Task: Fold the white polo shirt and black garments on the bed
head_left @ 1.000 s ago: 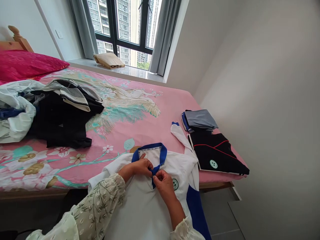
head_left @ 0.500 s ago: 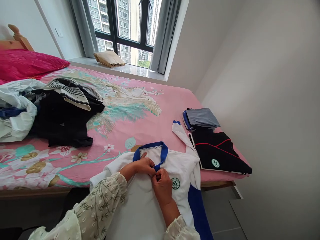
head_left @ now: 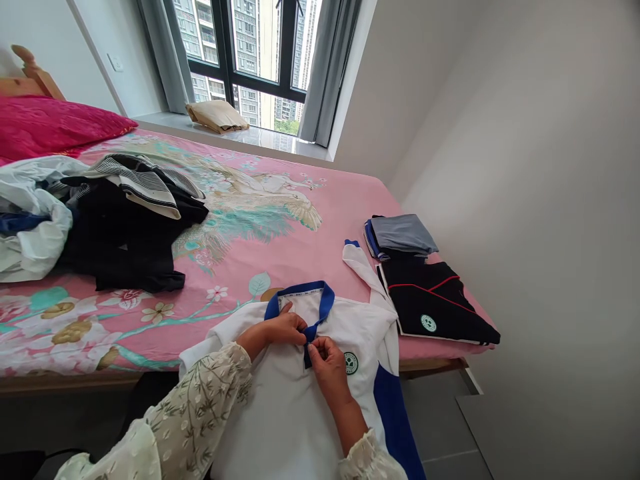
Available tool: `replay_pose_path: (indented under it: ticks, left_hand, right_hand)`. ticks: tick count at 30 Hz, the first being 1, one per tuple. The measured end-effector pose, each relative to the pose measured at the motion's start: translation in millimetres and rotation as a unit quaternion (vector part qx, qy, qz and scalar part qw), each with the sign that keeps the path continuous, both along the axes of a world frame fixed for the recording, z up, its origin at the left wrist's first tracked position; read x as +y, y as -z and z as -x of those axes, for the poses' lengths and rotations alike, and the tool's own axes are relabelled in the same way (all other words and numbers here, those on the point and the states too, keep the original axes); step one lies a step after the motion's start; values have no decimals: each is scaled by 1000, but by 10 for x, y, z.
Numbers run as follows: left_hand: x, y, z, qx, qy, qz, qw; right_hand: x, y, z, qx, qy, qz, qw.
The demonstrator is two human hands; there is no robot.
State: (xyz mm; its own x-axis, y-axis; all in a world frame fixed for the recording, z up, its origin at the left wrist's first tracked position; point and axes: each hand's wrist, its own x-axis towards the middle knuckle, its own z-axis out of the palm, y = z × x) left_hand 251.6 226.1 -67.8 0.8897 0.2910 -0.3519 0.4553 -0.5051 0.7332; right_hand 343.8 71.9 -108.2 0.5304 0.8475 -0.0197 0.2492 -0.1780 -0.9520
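A white polo shirt (head_left: 360,323) with a blue collar (head_left: 326,301) and a round green badge lies front up over the near edge of the bed, its lower part hanging off. My left hand (head_left: 284,328) pinches the blue placket just below the collar opening. My right hand (head_left: 325,360) pinches the same placket from the right, fingertips close to the left hand's. Both hands are closed on the shirt's front.
The pink floral bed sheet (head_left: 280,227) stretches ahead. A heap of black, striped and white clothes (head_left: 115,220) lies at the left. Folded grey and blue garments (head_left: 400,235) and a folded black shirt (head_left: 435,303) sit at the right edge. Red pillow (head_left: 55,123), window sill behind.
My hands stayed on the placket below the collar; they drew tightly together half a second ago and have now parted slightly, the right hand lower. The view shifted a little.
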Motion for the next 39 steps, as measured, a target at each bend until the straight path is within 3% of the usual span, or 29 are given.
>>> replay_pose_path:
  ticks: [7, 10, 12, 14, 18, 26, 33, 36, 39]
  left_hand:
    - [0, 11, -1, 8, -9, 7, 1000]
    - [0, 9, -1, 8, -7, 4, 1000]
    - [-2, 11, 3, 2, -6, -1, 1000]
    - [-6, 15, 11, -6, -4, -6, 1000]
    - [-24, 21, 39, -19, 1, -20, 1000]
    - [-107, 45, 56, -37, -6, -90, 995]
    - [-72, -105, 156, -60, 30, -208, 976]
    - [17, -231, 301, -71, 32, -290, 954]
    - [95, -320, 380, -88, 18, -303, 949]
  right_hand:
    - [22, -17, 74, -161, 49, 7, 986]
    - [28, 15, 115, -184, 70, -14, 980]
    - [39, 28, 104, -137, 65, -18, 988]
    - [58, 27, 62, -11, 45, 6, 999]
    - [100, -13, -50, 199, 0, 76, 977]
    - [136, -24, -114, 258, -9, 103, 961]
    - [91, -93, -100, 182, 56, 41, 981]
    - [84, -250, -121, 23, 48, -33, 998]
    - [181, -438, -194, -137, -29, -92, 986]
